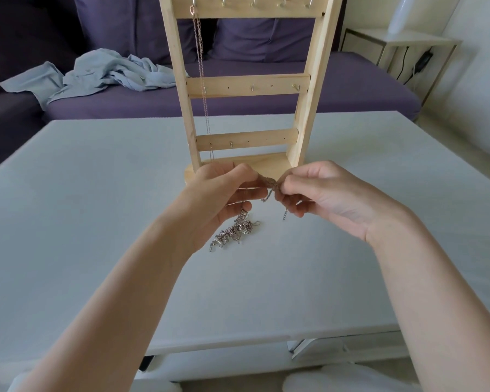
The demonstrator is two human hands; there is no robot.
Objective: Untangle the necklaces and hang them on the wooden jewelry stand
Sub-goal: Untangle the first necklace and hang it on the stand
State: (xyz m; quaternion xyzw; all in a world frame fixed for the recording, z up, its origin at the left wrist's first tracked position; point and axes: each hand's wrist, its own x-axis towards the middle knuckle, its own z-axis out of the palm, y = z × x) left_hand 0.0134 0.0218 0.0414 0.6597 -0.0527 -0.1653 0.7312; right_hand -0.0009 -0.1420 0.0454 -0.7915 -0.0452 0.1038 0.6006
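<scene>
Both hands pinching tangled necklaces, just before wooden stand

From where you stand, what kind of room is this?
Most likely a home living room: a purple fabric sofa with a crumpled pale blue garment on it, a low white table in front, and a small white side table by the wall.
</scene>
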